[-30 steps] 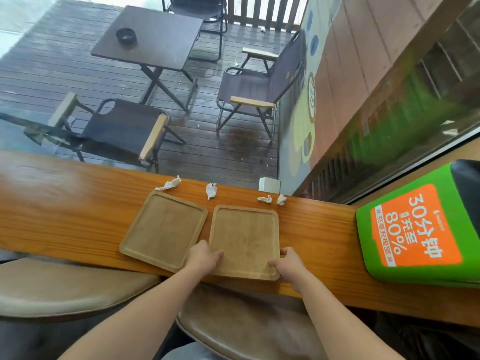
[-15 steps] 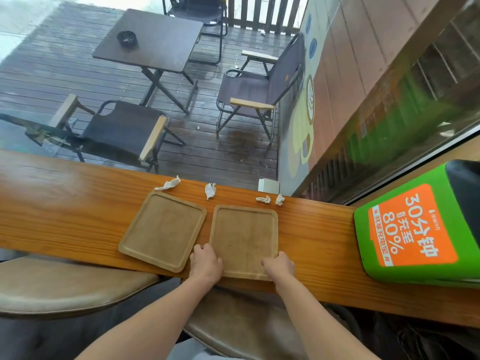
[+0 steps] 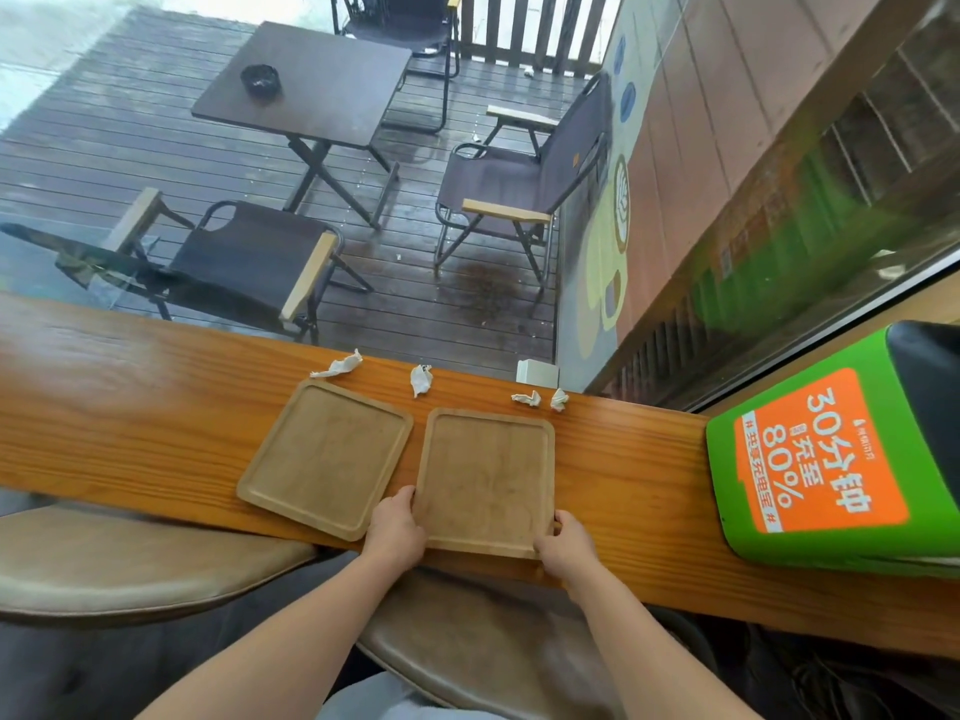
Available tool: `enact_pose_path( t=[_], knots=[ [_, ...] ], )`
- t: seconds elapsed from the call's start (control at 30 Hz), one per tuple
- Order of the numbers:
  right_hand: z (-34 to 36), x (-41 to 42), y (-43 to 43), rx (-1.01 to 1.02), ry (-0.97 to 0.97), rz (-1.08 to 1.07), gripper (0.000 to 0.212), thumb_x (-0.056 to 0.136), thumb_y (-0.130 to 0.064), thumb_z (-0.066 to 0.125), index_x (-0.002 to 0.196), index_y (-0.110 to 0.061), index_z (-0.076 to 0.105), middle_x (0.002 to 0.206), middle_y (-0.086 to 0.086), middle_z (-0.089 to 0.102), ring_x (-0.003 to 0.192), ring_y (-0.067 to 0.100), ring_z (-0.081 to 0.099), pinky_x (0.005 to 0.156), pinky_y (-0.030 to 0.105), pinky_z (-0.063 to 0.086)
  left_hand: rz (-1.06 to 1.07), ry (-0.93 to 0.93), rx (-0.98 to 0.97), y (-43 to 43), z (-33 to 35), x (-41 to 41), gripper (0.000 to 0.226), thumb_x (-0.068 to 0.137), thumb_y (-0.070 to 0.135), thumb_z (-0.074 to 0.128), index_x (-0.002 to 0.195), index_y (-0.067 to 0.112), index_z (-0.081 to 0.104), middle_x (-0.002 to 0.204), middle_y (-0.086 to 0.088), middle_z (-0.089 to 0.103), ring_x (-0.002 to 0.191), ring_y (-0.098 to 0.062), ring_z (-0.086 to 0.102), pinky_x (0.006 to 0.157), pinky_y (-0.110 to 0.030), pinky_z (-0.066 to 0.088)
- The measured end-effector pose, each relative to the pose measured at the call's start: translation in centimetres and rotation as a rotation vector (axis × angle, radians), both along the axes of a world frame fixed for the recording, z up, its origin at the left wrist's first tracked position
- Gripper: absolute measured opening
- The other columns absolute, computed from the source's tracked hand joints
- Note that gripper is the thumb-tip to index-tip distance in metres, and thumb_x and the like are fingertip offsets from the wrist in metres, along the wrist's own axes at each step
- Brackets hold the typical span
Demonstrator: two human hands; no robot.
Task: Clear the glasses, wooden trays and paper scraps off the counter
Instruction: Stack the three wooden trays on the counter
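Note:
Two empty wooden trays lie side by side on the wooden counter (image 3: 130, 407). The left tray (image 3: 324, 457) is turned slightly. My left hand (image 3: 395, 530) grips the near left corner of the right tray (image 3: 485, 478). Its near right corner is held by my right hand (image 3: 566, 545). That near edge sits at the counter's front edge. Several crumpled white paper scraps lie along the counter's far edge: one (image 3: 337, 365) behind the left tray, one (image 3: 421, 379) between the trays, two (image 3: 527, 399) (image 3: 558, 400) behind the right tray. No glasses are in view.
A green and orange box with printed text (image 3: 821, 459) stands on the counter at the right. Padded stools (image 3: 130, 563) sit under the counter's near edge. Beyond the window are a dark table (image 3: 306, 85) and folding chairs on a wet deck.
Both hands have slid along the right tray's near edge to its two corners and closed on them. The trays and paper scraps have stayed in place.

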State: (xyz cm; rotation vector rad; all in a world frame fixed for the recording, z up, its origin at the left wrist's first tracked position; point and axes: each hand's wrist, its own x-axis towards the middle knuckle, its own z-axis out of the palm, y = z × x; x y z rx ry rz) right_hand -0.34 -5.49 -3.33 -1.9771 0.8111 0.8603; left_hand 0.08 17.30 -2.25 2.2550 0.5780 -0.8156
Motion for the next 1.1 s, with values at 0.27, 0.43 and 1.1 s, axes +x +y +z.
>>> enact_pose_path(
  t=[0.27,0.43,1.1],
  knots=[
    [-1.8,-0.8,0.6,-0.123,-0.064,-0.066,0.051,0.095,-0.009,0.058,0.145,-0.015,0.046,0.135,0.013,0.056,0.123,0.031,0.053,0.102,0.045,0.049,0.101,-0.006,-0.012,0.3,-0.4,0.1,0.058,0.088,0.012,0.070,0.143,0.013,0.051,0.136,-0.009,0.059,0.126,-0.028,0.055,0.106,-0.037,0.044],
    [-1.7,-0.5,0.6,-0.107,-0.046,-0.125,0.044,0.094,-0.014,0.060,0.137,-0.019,0.052,0.126,0.010,0.060,0.112,0.029,0.058,0.095,0.046,0.054,0.167,0.017,-0.009,0.4,-0.8,0.1,0.057,0.088,0.010,0.070,0.142,0.012,0.052,0.140,-0.011,0.055,0.129,-0.030,0.052,0.110,-0.039,0.043],
    [-0.1,0.2,0.7,-0.129,0.021,-0.153,0.053,0.092,-0.021,0.065,0.142,-0.015,0.049,0.124,0.009,0.061,0.112,0.030,0.058,0.093,0.043,0.054,0.028,0.046,-0.076,2.4,-0.3,0.7,0.056,0.092,0.019,0.069,0.144,0.015,0.049,0.135,-0.008,0.058,0.122,-0.026,0.056,0.105,-0.034,0.045]
  ],
)
